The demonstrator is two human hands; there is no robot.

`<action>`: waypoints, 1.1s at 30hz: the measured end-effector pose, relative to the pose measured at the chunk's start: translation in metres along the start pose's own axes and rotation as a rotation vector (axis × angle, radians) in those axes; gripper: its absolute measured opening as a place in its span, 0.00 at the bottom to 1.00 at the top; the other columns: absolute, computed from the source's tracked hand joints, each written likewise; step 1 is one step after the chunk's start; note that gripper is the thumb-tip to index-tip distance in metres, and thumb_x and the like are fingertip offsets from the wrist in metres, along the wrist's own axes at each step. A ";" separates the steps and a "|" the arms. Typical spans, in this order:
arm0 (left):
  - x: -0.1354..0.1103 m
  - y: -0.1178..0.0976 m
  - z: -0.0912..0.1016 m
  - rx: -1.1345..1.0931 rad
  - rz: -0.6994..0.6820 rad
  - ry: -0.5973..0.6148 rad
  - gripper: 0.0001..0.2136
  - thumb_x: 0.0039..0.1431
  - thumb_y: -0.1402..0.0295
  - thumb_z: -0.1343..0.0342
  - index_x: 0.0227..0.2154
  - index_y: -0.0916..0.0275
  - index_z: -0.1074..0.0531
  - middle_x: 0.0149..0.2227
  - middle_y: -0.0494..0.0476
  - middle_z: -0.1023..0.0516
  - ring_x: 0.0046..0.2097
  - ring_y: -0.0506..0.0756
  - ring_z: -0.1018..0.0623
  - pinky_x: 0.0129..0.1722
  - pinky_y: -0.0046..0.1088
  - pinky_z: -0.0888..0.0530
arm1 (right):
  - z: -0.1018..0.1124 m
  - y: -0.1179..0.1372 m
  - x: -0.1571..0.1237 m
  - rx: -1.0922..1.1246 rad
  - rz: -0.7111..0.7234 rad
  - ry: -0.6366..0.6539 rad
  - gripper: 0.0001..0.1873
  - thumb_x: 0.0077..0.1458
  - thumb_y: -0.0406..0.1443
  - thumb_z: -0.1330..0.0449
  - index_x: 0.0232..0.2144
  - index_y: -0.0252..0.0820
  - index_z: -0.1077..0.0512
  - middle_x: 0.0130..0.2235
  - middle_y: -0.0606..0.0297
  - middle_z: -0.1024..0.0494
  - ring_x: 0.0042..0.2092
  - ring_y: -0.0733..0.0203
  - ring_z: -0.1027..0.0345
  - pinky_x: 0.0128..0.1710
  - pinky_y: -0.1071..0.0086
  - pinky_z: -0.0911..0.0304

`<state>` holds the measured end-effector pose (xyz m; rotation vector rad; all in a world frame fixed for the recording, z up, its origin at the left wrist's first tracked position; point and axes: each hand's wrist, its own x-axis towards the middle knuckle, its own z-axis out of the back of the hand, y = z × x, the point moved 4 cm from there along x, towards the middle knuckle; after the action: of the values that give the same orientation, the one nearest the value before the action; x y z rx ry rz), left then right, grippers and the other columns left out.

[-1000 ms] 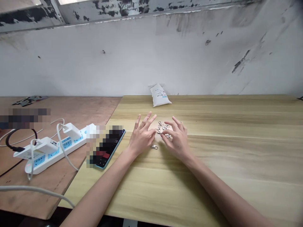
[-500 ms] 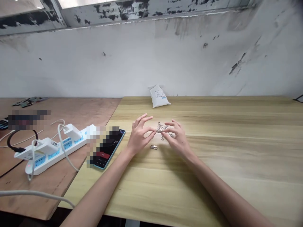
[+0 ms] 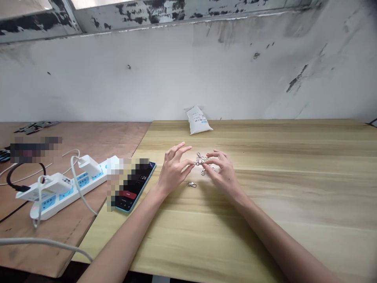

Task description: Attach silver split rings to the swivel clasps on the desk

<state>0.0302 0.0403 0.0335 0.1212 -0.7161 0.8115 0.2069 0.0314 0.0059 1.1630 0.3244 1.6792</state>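
Observation:
Thumb and forefinger of my left hand (image 3: pixel 173 169) pinch one end of a small silvery metal clasp (image 3: pixel 198 163), its other fingers raised. At the opposite end, my right hand (image 3: pixel 223 172) pinches the same piece between thumb and forefinger. Fingertips cover much of it, so its exact shape is hard to make out. Just behind it lies a small pile of metal clasps and rings (image 3: pixel 199 155), partly hidden by my right fingers. Split rings (image 3: pixel 203 172) lie under my right hand. Nearer to me, a swivel clasp (image 3: pixel 192 184) lies apart on the wooden table (image 3: pixel 188 232).
A white plastic packet (image 3: pixel 198 121) lies at the table's back by the wall. Left of my left arm is a phone (image 3: pixel 137 188), partly pixelated. Beyond it, a white power strip (image 3: pixel 76 190) with plugs and cables sits on a brown board (image 3: pixel 118 131).
Both hands keep their pinch on the small metal piece, which has turned slightly between the fingertips. My right hand has shifted a little to the right.

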 end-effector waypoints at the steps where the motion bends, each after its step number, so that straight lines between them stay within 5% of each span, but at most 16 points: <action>1: 0.000 0.000 0.001 0.002 0.007 -0.006 0.05 0.61 0.67 0.43 0.33 0.56 0.22 0.58 0.56 0.30 0.64 0.63 0.38 0.59 0.47 0.39 | 0.000 0.000 0.000 0.013 -0.007 0.008 0.10 0.57 0.42 0.41 0.28 0.47 0.23 0.45 0.57 0.23 0.58 0.43 0.40 0.54 0.44 0.44; 12: -0.002 0.011 -0.006 -0.221 0.234 0.003 0.04 0.59 0.66 0.41 0.31 0.57 0.22 0.49 0.56 0.25 0.58 0.61 0.33 0.58 0.46 0.36 | 0.000 0.009 -0.003 0.050 0.003 0.022 0.07 0.57 0.37 0.40 0.28 0.47 0.24 0.44 0.58 0.24 0.51 0.48 0.35 0.51 0.50 0.39; 19: -0.005 0.016 -0.018 -0.636 0.482 0.116 0.09 0.56 0.60 0.40 0.29 0.59 0.22 0.45 0.60 0.25 0.52 0.60 0.26 0.36 0.33 0.21 | 0.001 0.014 -0.004 -0.019 0.084 -0.044 0.06 0.57 0.36 0.40 0.30 0.47 0.23 0.43 0.58 0.25 0.47 0.50 0.33 0.48 0.52 0.38; 26: -0.007 0.019 -0.030 -0.903 0.614 0.194 0.10 0.53 0.60 0.37 0.29 0.62 0.21 0.46 0.61 0.25 0.48 0.57 0.23 0.50 0.36 0.25 | 0.003 0.011 -0.002 -0.060 0.120 -0.037 0.07 0.58 0.37 0.41 0.30 0.47 0.23 0.42 0.58 0.24 0.47 0.49 0.34 0.48 0.52 0.38; 33: -0.007 0.019 -0.030 -1.004 0.684 0.203 0.11 0.50 0.59 0.35 0.29 0.63 0.21 0.46 0.62 0.24 0.46 0.57 0.23 0.51 0.37 0.27 | 0.003 0.012 -0.003 -0.077 0.170 -0.034 0.07 0.59 0.35 0.41 0.32 0.46 0.23 0.42 0.58 0.24 0.47 0.50 0.34 0.47 0.53 0.38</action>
<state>0.0293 0.0602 0.0027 -1.1473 -0.9073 0.9935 0.2019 0.0229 0.0142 1.1871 0.1414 1.8010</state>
